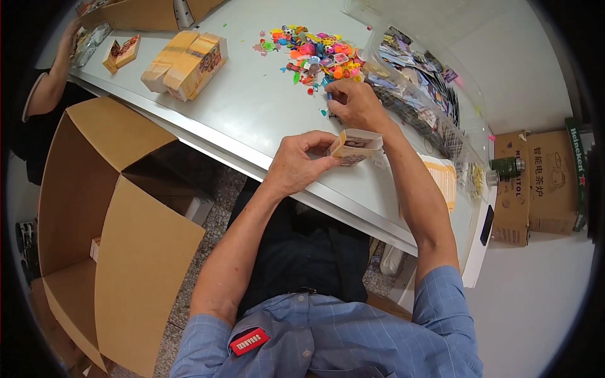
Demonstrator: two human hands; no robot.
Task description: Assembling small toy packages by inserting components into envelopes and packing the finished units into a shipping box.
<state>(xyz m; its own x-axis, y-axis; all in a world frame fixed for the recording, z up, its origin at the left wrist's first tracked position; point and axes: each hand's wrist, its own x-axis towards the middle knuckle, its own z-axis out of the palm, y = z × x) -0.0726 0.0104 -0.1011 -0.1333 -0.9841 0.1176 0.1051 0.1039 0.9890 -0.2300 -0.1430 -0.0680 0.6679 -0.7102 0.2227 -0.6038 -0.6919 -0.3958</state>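
Observation:
Over the front edge of the white table, my left hand (295,162) grips a small printed carton (354,153) between thumb and fingers. The carton's top is open and faces up; what lies inside is hard to make out. My right hand (359,106) is just beyond it, at the near edge of a heap of small colourful plastic toys (315,53). Its fingers are curled together, with a bit of blue showing at the fingertips; what they hold is too small to name. A clear plastic bin (435,116) stands right of that hand, filled with shiny printed packets (419,66).
Flattened yellow cartons (186,63) lie stacked on the table (252,113) at left. A big open cardboard box (145,264) stands below the table's left edge. Another person's arm (58,75) reaches in at far left. A green bottle (507,167) and a phone (487,225) are at right.

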